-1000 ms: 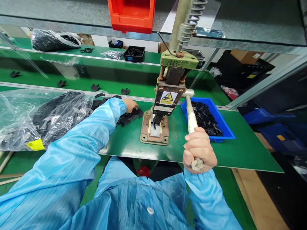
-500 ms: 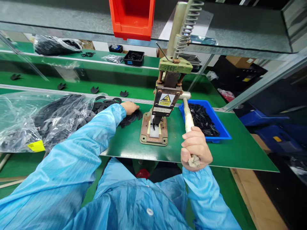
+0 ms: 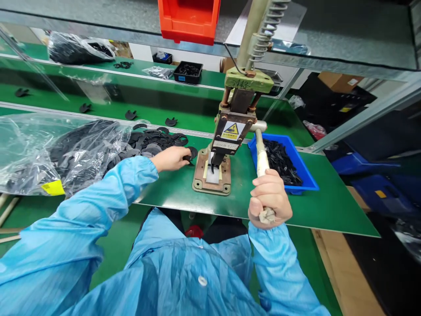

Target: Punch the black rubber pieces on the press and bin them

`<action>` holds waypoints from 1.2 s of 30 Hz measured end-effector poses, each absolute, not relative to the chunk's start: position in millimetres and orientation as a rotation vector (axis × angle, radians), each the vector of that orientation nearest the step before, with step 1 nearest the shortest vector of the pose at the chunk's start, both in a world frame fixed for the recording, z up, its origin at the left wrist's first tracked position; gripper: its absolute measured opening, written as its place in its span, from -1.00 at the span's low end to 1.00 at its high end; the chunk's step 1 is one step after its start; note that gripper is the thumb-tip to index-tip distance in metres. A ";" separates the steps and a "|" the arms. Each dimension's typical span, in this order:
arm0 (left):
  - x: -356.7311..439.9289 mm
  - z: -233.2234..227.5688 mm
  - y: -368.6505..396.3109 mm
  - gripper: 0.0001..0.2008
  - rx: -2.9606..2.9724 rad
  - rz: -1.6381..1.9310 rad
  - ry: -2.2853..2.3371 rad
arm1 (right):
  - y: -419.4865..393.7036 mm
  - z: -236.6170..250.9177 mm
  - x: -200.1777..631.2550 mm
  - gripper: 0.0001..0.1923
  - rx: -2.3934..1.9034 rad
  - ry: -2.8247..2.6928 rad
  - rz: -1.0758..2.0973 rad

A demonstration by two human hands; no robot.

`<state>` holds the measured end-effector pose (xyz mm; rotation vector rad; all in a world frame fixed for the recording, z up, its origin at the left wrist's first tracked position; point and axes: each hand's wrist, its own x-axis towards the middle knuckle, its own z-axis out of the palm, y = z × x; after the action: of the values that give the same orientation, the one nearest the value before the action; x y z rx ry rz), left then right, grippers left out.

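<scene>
Black flat plastic part [image 3: 191, 153] pinched in my left hand [image 3: 171, 158], just beside the rusty hand press [image 3: 226, 140]. Right hand [image 3: 269, 199] wraps its taped lever [image 3: 262, 160]. Loading step; next needs accurate seating under the punch.

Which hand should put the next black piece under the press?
Probably the left hand: it pinches a flat black plastic piece beside the rusty metal press base. The right hand is wrapped around the white-taped lever handle.
</scene>
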<state>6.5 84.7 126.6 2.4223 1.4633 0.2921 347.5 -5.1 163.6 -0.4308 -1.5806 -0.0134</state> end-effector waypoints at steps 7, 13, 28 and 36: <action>38.7 71.9 64.3 -0.74 1.732 0.741 1.521 | -5.8 165.2 348.0 -0.73 -0.459 -1.607 -0.030; 58.5 93.3 71.5 -0.73 1.431 0.784 1.351 | -3.3 163.9 347.9 -0.74 -0.457 -1.593 -0.086; 81.3 85.4 95.3 -0.74 1.378 0.804 1.264 | -3.7 163.6 347.5 -0.78 -0.440 -1.586 -0.083; 81.5 91.3 108.9 -0.71 1.299 0.630 1.281 | -3.4 164.5 346.4 -0.77 -0.466 -1.553 -0.055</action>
<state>81.5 108.9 91.3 1.2987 1.2806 0.6297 346.4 -3.4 164.5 -0.4662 -1.5532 -0.0553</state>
